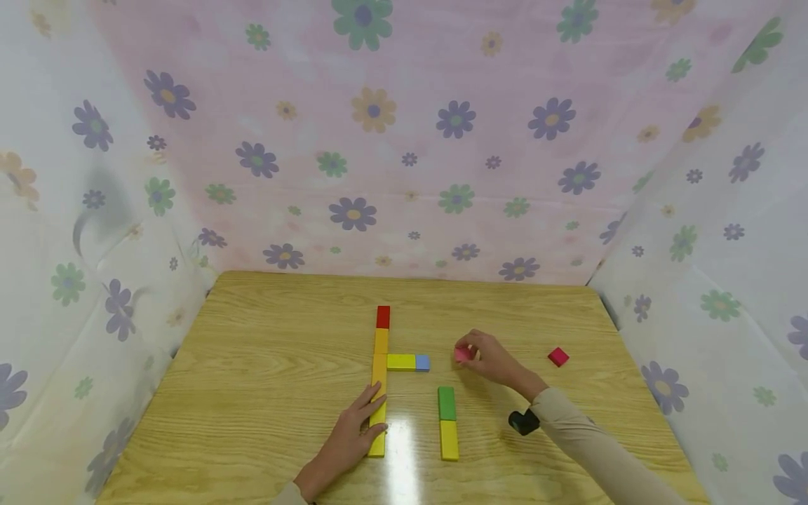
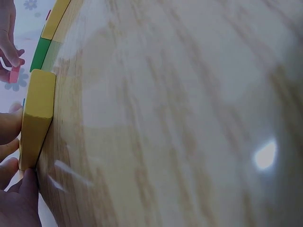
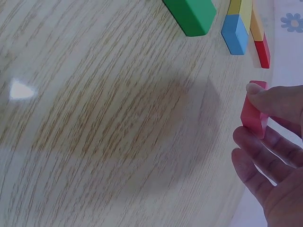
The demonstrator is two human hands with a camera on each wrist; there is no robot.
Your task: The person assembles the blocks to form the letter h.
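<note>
My left hand (image 1: 347, 436) rests across the lower part of a column of blocks, its fingers and thumb lying on a long yellow block (image 1: 376, 447). In the left wrist view, the fingers touch that yellow block (image 2: 39, 101) along its top and near its far end. Between thumb and fingers, my right hand (image 1: 495, 358) pinches a small pink block (image 3: 255, 109) above the table. Left of it, a yellow block (image 1: 401, 362) and a light blue block (image 1: 422, 363) branch sideways off the column. Orange blocks (image 1: 380, 341) and a red block (image 1: 383, 317) form the column's far part.
Right of the column, a green block (image 1: 446, 403) and another yellow block (image 1: 449, 440) lie end to end. A crimson block (image 1: 558, 357) lies alone farther right. Under the right sleeve shows a black device (image 1: 524, 422). Flowered cloth (image 1: 410, 182) borders the wooden table (image 1: 271, 337).
</note>
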